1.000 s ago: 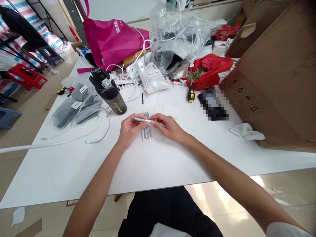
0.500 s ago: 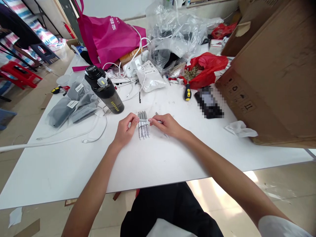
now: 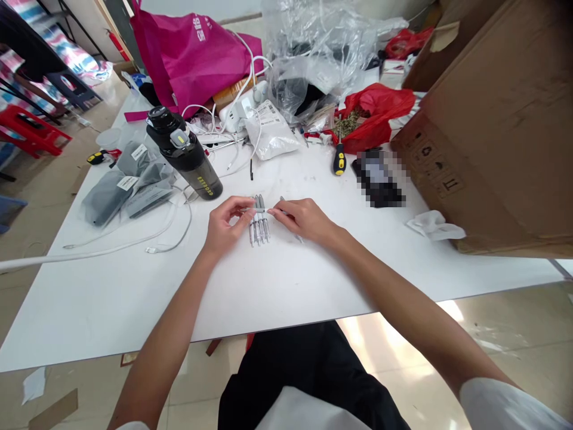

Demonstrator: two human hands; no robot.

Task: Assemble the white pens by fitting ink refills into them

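Observation:
A small row of grey and white pens [image 3: 258, 226] lies side by side on the white table [image 3: 268, 286]. Just above that row both hands pinch one grey pen [image 3: 261, 210] held crosswise. My left hand [image 3: 224, 226] grips its left end with thumb and fingertips. My right hand [image 3: 301, 220] grips its right end, fingers curled. Another pen part pokes out under my right hand.
A dark water bottle [image 3: 188, 156] lies tilted left of the pens, near grey pouches [image 3: 125, 191] and white cables [image 3: 134, 242]. Behind are a pink bag [image 3: 192, 54], clear plastic bags, a red bag [image 3: 376, 116], a screwdriver [image 3: 340, 161] and a big cardboard box [image 3: 501, 125].
Both hands stay pinched on the crosswise pen over the row; the left hand has slid in closer along it. The view has shifted slightly.

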